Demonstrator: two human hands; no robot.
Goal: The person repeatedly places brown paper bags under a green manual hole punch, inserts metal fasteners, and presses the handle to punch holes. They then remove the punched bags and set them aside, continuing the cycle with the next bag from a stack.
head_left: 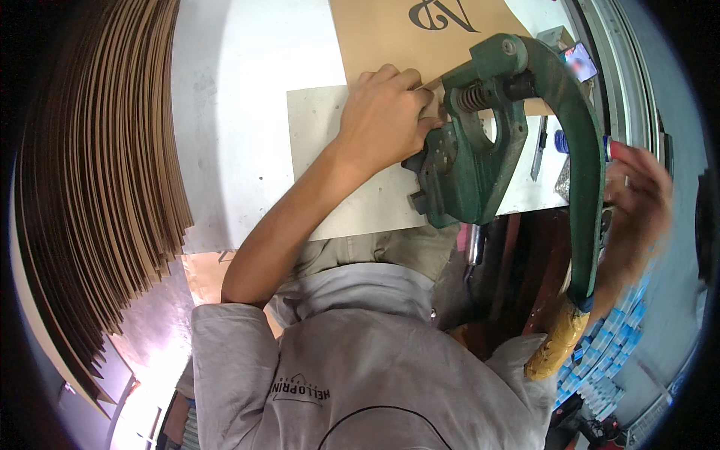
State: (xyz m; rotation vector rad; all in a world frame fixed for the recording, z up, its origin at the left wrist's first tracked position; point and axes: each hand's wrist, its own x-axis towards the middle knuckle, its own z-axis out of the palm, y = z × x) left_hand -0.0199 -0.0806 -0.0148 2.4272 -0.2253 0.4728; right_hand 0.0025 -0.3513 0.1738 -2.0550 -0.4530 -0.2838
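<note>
A brown paper bag with large black lettering lies at the far side of the white table. My left hand rests at its near edge with fingers curled and closed on it, close to the jaw of a green hand-lever press. Exactly what the fingertips pinch there is partly hidden. The long green lever arches to the right and ends in a yellow-wrapped handle. Beyond the lever, my right hand is smeared by motion, its fingers beside a blue and red cylinder partly covered by the lever.
A tall row of brown corrugated cardboard sheets lines the left side. Under my left forearm lies a pale grey board. A cutter knife and a lit phone are right of the press. Blue-and-white stacks stand at lower right.
</note>
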